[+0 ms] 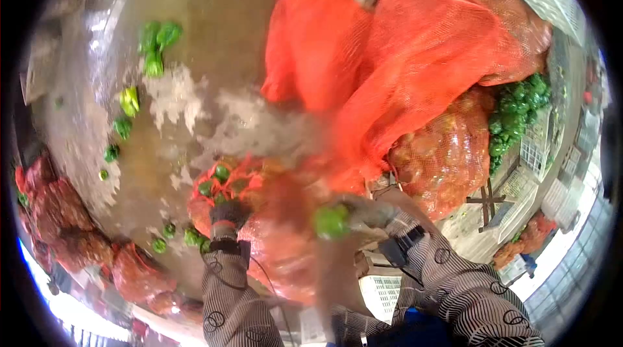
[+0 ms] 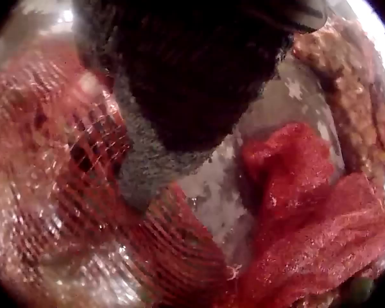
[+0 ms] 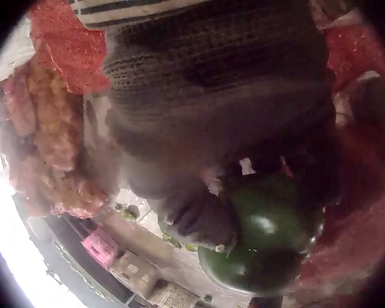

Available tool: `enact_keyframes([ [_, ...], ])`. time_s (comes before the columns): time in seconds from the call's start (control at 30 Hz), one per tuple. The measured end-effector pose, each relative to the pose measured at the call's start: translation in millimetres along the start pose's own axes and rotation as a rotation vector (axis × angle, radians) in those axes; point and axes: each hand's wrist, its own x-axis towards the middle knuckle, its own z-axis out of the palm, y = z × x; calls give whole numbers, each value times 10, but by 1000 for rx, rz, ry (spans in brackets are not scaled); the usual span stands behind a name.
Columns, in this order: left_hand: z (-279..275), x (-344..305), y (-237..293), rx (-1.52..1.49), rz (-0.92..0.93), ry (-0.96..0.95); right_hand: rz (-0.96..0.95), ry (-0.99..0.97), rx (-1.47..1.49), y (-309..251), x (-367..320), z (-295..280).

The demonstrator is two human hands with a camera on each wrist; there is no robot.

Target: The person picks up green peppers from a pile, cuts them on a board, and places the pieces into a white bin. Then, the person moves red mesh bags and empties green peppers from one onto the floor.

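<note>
I have a head view down over a mottled floor (image 1: 162,172) and a person's two gloved hands at work among red netting and green peppers. The right hand (image 1: 368,212) grips one glossy green pepper (image 1: 331,222); in the right wrist view its fingers (image 3: 199,215) curl round the fruit. That pepper shows at the right edge of a filled red net bag (image 1: 285,253), apart from the left hand; the head view is blurred here. The left hand (image 1: 232,214) rests at the upper part of this bag, just below peppers showing at its top (image 1: 222,173). In the left wrist view it touches the mesh, but I cannot tell whether its fingers pinch it or lie loose. More peppers (image 1: 154,63) lie scattered across the floor at left, and loose red netting (image 1: 422,42) drapes beside a full sack (image 1: 441,162) at right. I judge the step in hand to be gathering peppers into the bag, one held and not yet in. As I read it, the next move calls for the left hand steadying the mesh while the right fingers lower the pepper to the bag's top and let go.
</note>
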Motion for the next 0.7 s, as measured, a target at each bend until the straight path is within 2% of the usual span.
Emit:
enact_keyframes([
  [0.03, -121, -160, 104, -18, -62, -8, -31, 9, -14, -83, -278, 25],
  [0.1, -147, -392, 282, 32, -136, -7, 492, 157, -168, -186, -966, 71],
  [0.13, -3, -407, 276, 75, -125, -8, 456, 178, -190, -203, -1203, 171],
  [0.17, 41, -530, 334, 73, -113, -1, 288, 239, -363, -239, -1410, 262],
  [0.2, -106, -816, 522, 28, -209, -1, 114, 291, -533, -280, -1551, 337],
  [0.23, 7, -904, 552, 56, -216, 27, 77, 292, -547, -360, -1740, 410],
  [0.27, 10, -1072, 624, 134, -170, -44, 90, 357, -312, -460, -1974, 542],
  [0.3, 94, -1206, 680, 65, -192, 13, 107, 416, -71, -606, -2190, 707],
  [0.33, -44, -1489, 899, 60, -199, 16, 232, 422, -42, -992, -2407, 880],
  [0.37, -148, -1797, 1093, 64, -203, 6, 212, 437, -26, -977, -2623, 922],
  [0.43, 189, -1915, 1099, 92, -204, 7, 225, 380, 202, -929, -3030, 942],
  [0.47, 340, -1913, 1115, 81, -229, 8, 93, 323, 229, -1150, -3160, 1046],
  [0.5, 421, -1940, 1156, 80, -239, 28, 79, 311, 218, -1249, -3298, 1030],
  [0.57, 549, -2169, 1279, 3, -350, 38, 96, 353, -113, -1265, -3712, 993],
  [0.6, 596, -2295, 1354, 77, -237, 12, 33, 380, -151, -1208, -3937, 971],
  [0.7, 989, -2545, 1585, 42, -206, 65, 89, 592, 102, -1266, -4429, 1089],
])
